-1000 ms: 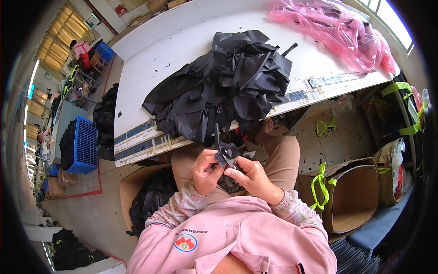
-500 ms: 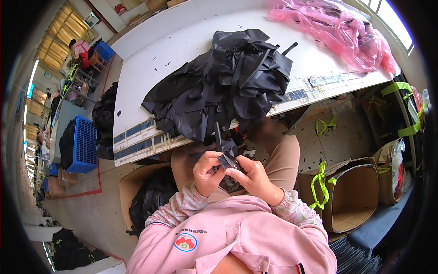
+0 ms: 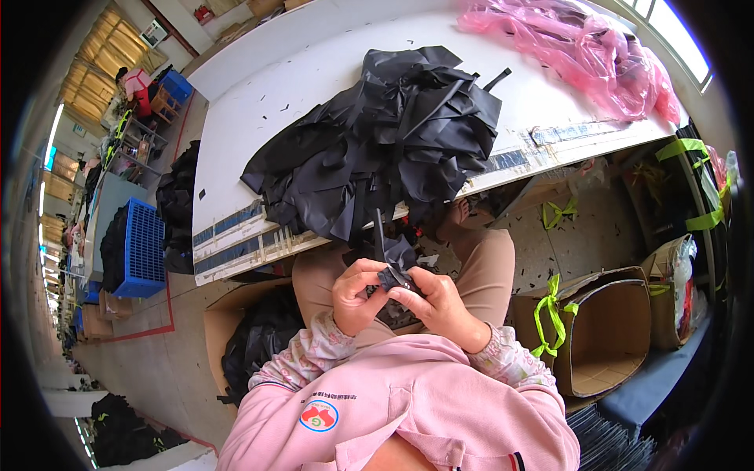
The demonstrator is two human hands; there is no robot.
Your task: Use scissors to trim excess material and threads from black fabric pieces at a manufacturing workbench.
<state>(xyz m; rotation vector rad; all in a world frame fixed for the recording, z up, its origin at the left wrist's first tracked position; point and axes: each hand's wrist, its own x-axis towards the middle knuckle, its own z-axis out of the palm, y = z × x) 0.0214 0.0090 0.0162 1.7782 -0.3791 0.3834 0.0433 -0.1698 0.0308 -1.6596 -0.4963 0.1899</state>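
Just over my lap, both hands pinch a small piece of black fabric with a narrow strip standing up from it. My left hand grips its left edge between thumb and fingers. My right hand pinches the right side, its thumb close to the left fingertips. Small pale specks show on the piece; what they are is too small to tell. Beyond my hands, a heap of black fabric pieces lies on the white table and hangs over its near edge.
Pink plastic sheeting lies at the table's far right. An open cardboard box with a yellow-green ribbon stands to my right. At my left is a box with black fabric. A blue crate and a person are farther left.
The black piece has turned slightly between my fingers. Both hands keep their grip in nearly the same place. The whole view has shifted a little.
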